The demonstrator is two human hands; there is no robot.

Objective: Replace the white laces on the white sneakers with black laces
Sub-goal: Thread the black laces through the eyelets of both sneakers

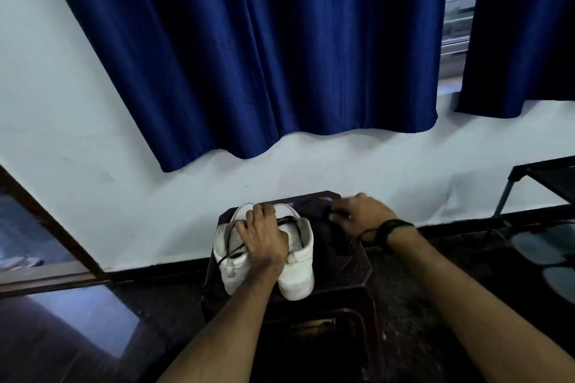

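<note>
Two white sneakers (pixel 295 261) stand side by side on a dark stool (pixel 357 267), heels toward me. My left hand (pixel 261 236) lies over the top of both shoes, fingers spread toward the toes. A black lace (pixel 230 253) runs across the left shoe and hangs off its left side. My right hand (pixel 361 216), a black band on its wrist, rests on the stool to the right of the shoes over a dark object (pixel 337 238); whether it grips that object is hidden.
A white wall with dark blue curtains (pixel 264 56) rises right behind the stool. A black metal rack (pixel 541 183) stands at the right with grey slippers (pixel 544 246) on the floor beside it. A wooden door frame (pixel 46 221) is at the left.
</note>
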